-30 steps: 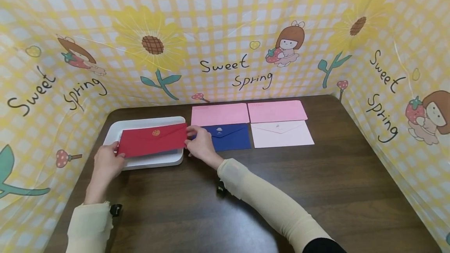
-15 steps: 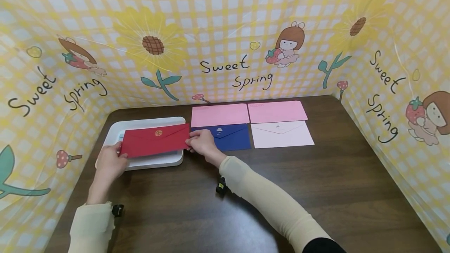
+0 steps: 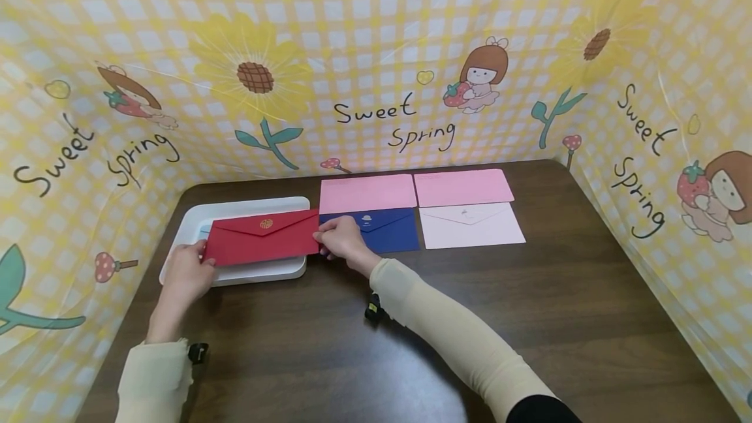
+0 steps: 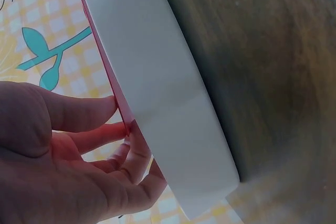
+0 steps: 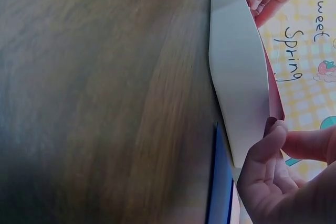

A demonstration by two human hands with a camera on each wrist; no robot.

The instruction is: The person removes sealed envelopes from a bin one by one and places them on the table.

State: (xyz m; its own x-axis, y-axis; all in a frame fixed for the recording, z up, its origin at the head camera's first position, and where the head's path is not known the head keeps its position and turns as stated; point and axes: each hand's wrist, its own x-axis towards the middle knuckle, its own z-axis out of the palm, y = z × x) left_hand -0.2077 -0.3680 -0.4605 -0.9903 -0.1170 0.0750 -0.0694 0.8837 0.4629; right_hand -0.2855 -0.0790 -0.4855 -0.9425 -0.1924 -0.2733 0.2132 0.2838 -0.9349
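Observation:
A red envelope (image 3: 262, 240) with a gold emblem on its flap lies over the white tray (image 3: 258, 274), its right end reaching past the tray's right edge. My left hand (image 3: 187, 271) pinches the envelope's left end between thumb and fingers, close to the tray's rim in the left wrist view. At the other end, my right hand (image 3: 343, 238) pinches the lower right corner, and its fingers overlap a blue envelope (image 3: 393, 230) on the table. A light blue sliver shows inside the tray, left of the red envelope; the rest of the inside is mostly covered.
Two pink envelopes (image 3: 367, 193) lie side by side at the back of the dark wooden table (image 3: 470, 318). A whitish envelope (image 3: 472, 226) rests beside the blue one. Yellow checked cloth (image 3: 364, 51) walls in the back and sides.
Both hands have shifted slightly to the right with the red envelope, so its right end now extends over the tray's edge. The other envelopes and the tray stay in place.

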